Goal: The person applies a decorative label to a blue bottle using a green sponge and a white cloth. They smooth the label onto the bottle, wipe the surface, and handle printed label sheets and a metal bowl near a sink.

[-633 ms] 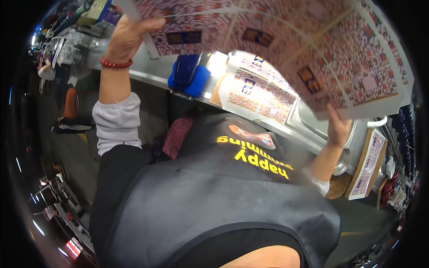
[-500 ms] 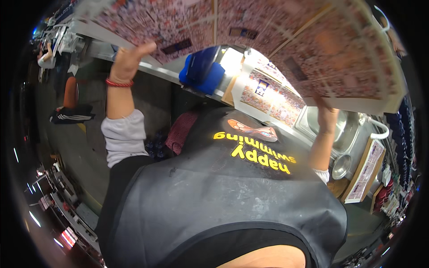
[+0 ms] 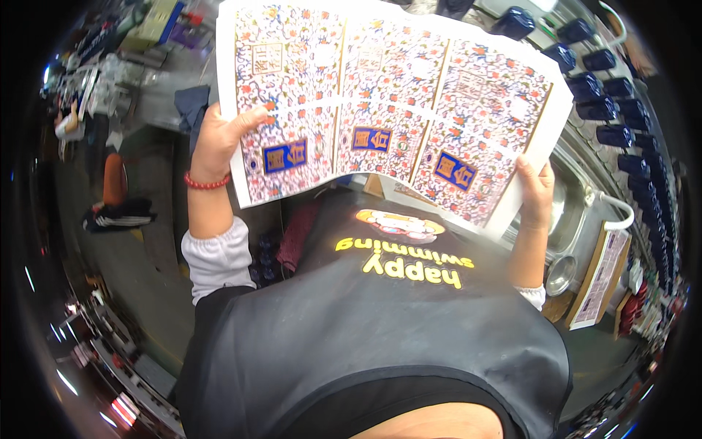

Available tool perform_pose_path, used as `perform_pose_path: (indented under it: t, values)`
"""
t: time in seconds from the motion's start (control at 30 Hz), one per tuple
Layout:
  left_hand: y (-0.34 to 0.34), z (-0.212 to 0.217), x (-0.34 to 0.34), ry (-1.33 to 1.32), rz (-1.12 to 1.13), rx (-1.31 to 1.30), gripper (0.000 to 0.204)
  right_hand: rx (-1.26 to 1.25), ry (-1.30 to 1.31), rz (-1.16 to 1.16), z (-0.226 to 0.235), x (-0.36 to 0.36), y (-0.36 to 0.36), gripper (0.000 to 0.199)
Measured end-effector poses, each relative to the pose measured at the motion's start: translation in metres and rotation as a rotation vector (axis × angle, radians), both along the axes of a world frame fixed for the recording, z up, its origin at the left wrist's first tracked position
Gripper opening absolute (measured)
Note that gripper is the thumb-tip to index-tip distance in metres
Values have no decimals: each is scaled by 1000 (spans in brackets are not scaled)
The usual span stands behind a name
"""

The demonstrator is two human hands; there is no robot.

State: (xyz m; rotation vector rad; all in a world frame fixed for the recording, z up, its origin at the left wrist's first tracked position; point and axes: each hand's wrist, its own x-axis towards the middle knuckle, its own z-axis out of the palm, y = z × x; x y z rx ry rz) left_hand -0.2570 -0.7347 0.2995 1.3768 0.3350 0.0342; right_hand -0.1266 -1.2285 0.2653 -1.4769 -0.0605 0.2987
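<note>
A large white sheet [image 3: 387, 110] printed with colourful floral panels and blue labels is stretched between my hands, in front of my chest. My left hand [image 3: 218, 145] pinches its left edge, with the thumb lying on the printed face. At the lower right edge my right hand [image 3: 537, 192] grips the white margin, thumb likewise in front. The sheet's lower border sags in a curve, and its upper right corner bends back. The fingers behind the sheet are hidden.
Several dark blue glossy vessels [image 3: 618, 135] stand in rows at the right. A metal sink [image 3: 574, 208] and a round metal bowl [image 3: 561, 274] sit beside my right arm. Another printed sheet leans on a wooden board [image 3: 599, 278]. Dark cloth [image 3: 191, 106] lies beyond my left hand.
The sheet has come down and tilted its printed face toward me, now hiding most of the worktop. Both hands keep their grip and sit slightly lower.
</note>
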Motion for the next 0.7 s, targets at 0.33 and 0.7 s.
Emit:
perform_pose_path:
  t: [0.33, 0.7]
  values:
    - [-38, -60, 14, -352, 12, 205, 17, -214, -204, -271, 2, -104, -46, 25]
    - [-124, -22, 69, -135, -148, 130, 20, -320, 120, -319, -1, -109, -28, 25]
